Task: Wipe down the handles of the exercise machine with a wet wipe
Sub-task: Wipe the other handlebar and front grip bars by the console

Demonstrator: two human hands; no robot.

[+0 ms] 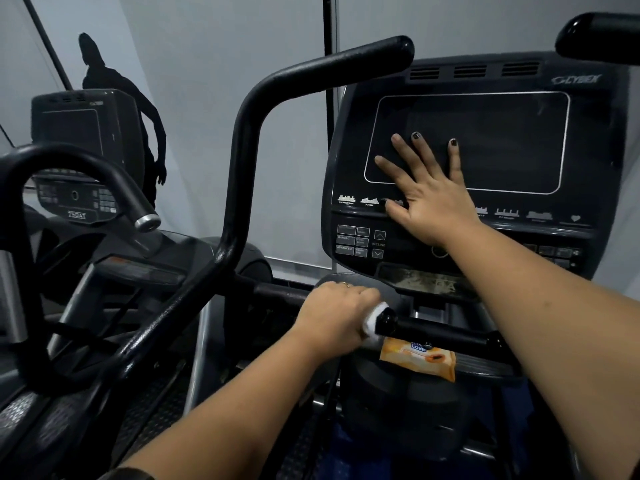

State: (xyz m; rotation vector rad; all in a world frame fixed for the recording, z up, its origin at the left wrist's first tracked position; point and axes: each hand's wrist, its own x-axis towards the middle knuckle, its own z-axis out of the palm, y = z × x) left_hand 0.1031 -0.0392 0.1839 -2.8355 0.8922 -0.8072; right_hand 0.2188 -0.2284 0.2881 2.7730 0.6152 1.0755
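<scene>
Lower centre, left hand (337, 308) clasps the soft, likely slippery white wet wipe (372, 317) bunched round the rigid black tubular handle (440, 332); right hand (433, 202) lies flat.

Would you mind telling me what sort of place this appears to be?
Most likely a gym: the right hand rests flat on a Cybex cardio machine's console, a second similar machine stands to the left, and the left hand grips a wet wipe on a black handle.
</scene>
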